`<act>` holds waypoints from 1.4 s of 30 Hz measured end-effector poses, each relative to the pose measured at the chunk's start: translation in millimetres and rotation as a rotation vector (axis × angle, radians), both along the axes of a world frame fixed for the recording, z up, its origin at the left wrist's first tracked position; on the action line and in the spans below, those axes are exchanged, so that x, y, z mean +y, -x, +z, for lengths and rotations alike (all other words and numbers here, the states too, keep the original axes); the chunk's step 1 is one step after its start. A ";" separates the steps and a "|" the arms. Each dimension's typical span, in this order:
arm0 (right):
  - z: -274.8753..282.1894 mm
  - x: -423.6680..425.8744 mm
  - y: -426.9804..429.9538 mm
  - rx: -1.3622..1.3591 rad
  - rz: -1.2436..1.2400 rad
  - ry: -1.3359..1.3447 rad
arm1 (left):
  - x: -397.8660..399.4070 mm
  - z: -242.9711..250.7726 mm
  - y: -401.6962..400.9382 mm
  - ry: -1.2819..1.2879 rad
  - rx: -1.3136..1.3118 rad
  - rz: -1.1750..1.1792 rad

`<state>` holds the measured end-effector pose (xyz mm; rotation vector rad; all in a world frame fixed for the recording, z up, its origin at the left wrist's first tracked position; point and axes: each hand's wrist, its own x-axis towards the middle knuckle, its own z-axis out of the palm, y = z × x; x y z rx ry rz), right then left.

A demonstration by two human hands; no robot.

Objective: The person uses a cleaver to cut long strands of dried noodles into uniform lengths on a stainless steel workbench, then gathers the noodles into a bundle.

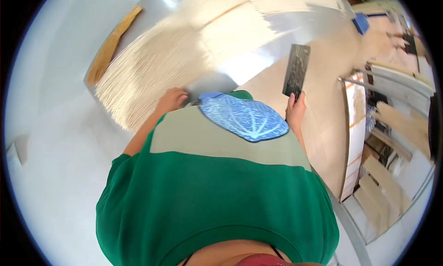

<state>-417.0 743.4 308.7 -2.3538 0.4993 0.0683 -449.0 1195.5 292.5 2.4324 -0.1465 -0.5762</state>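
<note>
At the near edge of a metal-topped table, my left hand (174, 99) has its fingers curled beside a spread of thin pale sticks (155, 65); whether it grips anything cannot be told. My right hand (296, 110) is shut on the lower end of a flat, dark rectangular tool (297, 69), which points away from me and has a ridged, stained face. More pale stick bundles (238, 34) lie farther back on the metal surface (221, 82). A yellow-brown bundle of fibres (114, 46) lies along the left edge.
A long white panel with orange stripes (355, 127) stands at the right, near a metal rail (384, 86). Beyond it are pale boards (387, 183) and assorted items. A blue object (361, 23) is at the upper right. Beige floor (325, 103) shows beside my right hand.
</note>
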 end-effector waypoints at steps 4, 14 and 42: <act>1.1 -34.5 -55.2 0.017 0.111 0.276 | 8.3 10.9 -13.7 -0.022 -0.064 -0.080; -29.0 -95.8 -167.9 0.049 0.224 0.563 | -70.8 5.4 -58.1 0.086 -0.066 -0.066; -5.9 -19.2 -106.7 0.085 0.300 0.389 | -125.0 -24.2 -111.3 0.183 -0.212 -0.252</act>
